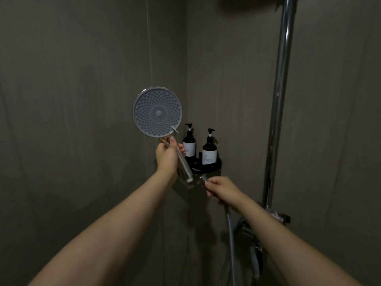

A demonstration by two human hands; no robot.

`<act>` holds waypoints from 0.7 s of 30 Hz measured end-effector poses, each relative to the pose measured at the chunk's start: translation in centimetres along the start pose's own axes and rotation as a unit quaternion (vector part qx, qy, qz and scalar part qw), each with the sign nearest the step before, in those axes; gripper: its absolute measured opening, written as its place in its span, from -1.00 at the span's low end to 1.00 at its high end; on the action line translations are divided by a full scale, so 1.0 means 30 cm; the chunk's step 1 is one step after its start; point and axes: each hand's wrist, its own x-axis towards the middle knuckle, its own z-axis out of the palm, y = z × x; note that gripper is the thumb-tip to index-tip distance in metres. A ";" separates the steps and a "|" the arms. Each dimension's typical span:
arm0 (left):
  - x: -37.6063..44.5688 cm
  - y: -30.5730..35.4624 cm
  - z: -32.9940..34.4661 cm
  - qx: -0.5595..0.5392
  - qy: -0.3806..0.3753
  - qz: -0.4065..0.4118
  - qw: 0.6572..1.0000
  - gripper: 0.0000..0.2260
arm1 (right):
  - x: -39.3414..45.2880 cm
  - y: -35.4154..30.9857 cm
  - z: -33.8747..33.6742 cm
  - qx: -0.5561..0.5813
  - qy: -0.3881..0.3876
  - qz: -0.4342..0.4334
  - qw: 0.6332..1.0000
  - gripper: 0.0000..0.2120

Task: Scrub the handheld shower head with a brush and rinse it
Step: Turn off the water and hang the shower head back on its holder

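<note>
Our left hand [167, 154] grips the shower head [157, 113]; our right hand [221, 189] pinches the hose [230, 223] end just below it, apparently apart; next we need a brush

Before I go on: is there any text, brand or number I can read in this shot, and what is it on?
No text can be read here.
Left pump bottle: white label, print too blurred to read.
Right pump bottle: white label with a faint mark and lines, too small and blurred to read.
Shower head, held by the left hand: no marking visible.
Hose end in the right hand: no marking visible.
</note>
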 end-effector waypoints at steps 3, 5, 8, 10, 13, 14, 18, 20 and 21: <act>0.005 0.042 0.009 -0.020 0.008 0.005 1.000 -0.82 | 0.001 0.012 0.049 0.026 0.003 -0.019 0.999 -0.69; 0.008 0.061 0.010 -0.031 0.008 0.003 0.999 -0.83 | 0.003 0.015 0.075 0.042 0.004 -0.031 0.999 -0.70; -0.001 0.066 0.007 -0.039 0.008 -0.001 0.999 -0.83 | 0.009 0.012 0.105 0.068 0.013 -0.039 0.997 -0.73; -0.010 0.064 0.007 -0.042 0.013 0.000 0.999 -0.82 | 0.009 0.007 0.119 0.082 0.009 -0.038 0.996 -0.77; -0.021 0.066 0.005 -0.048 0.013 -0.001 0.999 -0.82 | 0.000 0.006 0.129 0.092 0.007 -0.040 0.995 -0.80; -0.023 0.067 0.004 -0.049 0.013 -0.004 0.999 -0.82 | -0.004 0.006 0.130 0.099 0.008 -0.041 0.994 -0.80; -0.023 0.069 0.000 -0.057 0.021 -0.010 0.998 -0.82 | -0.008 0.007 0.134 0.127 0.002 -0.041 0.991 -0.79; -0.020 0.070 -0.001 -0.063 0.017 -0.013 0.998 -0.82 | -0.004 0.008 0.132 0.139 0.000 -0.040 0.990 -0.78; -0.021 0.069 0.000 -0.067 0.013 -0.018 0.997 -0.83 | -0.002 0.010 0.129 0.145 -0.001 -0.041 0.989 -0.77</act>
